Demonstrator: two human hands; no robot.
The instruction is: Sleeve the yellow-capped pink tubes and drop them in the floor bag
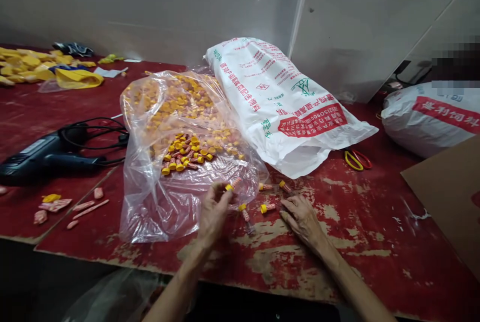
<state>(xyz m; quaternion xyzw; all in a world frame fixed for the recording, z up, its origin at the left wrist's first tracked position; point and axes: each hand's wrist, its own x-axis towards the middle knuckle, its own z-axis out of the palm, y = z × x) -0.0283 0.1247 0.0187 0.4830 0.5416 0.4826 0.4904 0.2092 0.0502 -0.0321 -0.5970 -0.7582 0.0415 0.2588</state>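
My left hand [214, 210] is closed in a pinch on a small yellow-capped tube [235, 182] with a pink-and-white patterned body, over the front edge of the clear plastic bag [150, 212]. My right hand [304, 218] lies on the table with bent, slightly parted fingers. Its fingertips are beside the ends of two loose tubes of the same kind, a dark-bodied one [286, 188] and a pale one [268, 207]; whether they touch is unclear. Another tube [245, 213] with a clear end lies between my hands. Many more yellow-capped tubes [187, 154] are heaped on and inside the bag.
Behind the bag leans a white printed sack [262, 92]; another sack [431, 117] and a cardboard piece [450, 197] are at right. Small scissors [356, 160] lie near the sack. At left are a corded heat gun [48, 154], pink scraps [56, 205] and yellow pieces [30, 64].
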